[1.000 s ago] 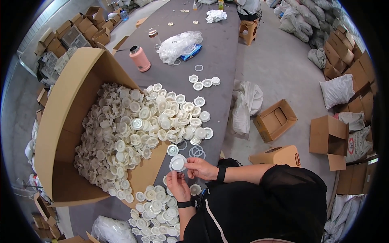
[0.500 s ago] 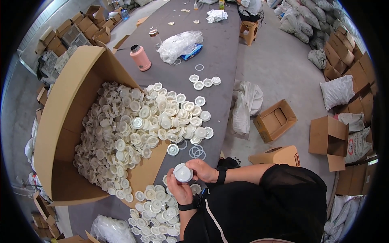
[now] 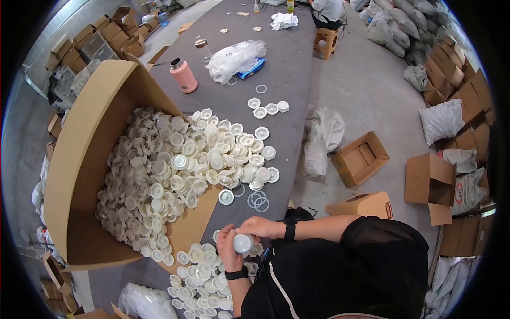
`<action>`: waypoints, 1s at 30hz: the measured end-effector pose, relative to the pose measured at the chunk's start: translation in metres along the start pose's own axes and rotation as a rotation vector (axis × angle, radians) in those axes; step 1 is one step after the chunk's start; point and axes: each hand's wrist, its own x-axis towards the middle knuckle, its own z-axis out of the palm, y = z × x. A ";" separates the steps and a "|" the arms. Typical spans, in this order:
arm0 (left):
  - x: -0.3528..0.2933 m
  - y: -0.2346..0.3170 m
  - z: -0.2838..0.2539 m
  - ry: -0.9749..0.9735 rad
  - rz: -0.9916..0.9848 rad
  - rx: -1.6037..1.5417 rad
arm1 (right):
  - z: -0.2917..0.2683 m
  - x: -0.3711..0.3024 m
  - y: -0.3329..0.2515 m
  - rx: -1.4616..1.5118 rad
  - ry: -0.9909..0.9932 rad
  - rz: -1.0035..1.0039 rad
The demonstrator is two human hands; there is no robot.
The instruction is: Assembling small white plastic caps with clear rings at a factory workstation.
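A round white plastic cap is held over the near edge of the table. My left hand is closed around its left side. The fingers of my right hand are pinched together at its upper edge, and their tips are partly hidden. The cap's smooth round face shows. Just left of my left forearm lies a spread of similar white caps. A single cap and several thin translucent rings rest on the table beyond my hands.
A large cardboard box lies on its side at left, a heap of white caps spilling from it over the grey table. Farther off are a pink bottle and a plastic bag. An open carton stands on the floor at right.
The cap has turned in my hands and moved slightly down and right. My left hand has shifted a little left, and my right hand's fingers have moved to the cap's upper edge.
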 end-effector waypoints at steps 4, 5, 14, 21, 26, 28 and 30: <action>0.023 0.021 -0.061 -0.062 0.029 0.998 | -0.022 0.008 0.025 0.003 0.073 0.141; 0.024 0.029 -0.060 -0.008 -0.034 1.364 | -0.032 0.008 0.031 0.006 0.087 0.150; 0.126 -0.043 -0.032 -0.082 0.849 1.584 | -0.078 0.020 0.033 0.074 0.245 0.194; 0.159 -0.059 -0.044 0.061 0.910 1.486 | -0.099 0.033 0.029 0.137 0.312 0.235; 0.128 -0.063 -0.022 0.004 -0.006 0.297 | -0.092 0.055 0.025 0.228 0.459 0.147; 0.118 -0.065 -0.014 -0.107 -0.106 0.190 | -0.094 0.058 0.024 0.328 0.464 0.135; 0.115 -0.071 -0.009 -0.129 -0.158 0.141 | -0.107 0.065 0.033 0.483 0.227 0.101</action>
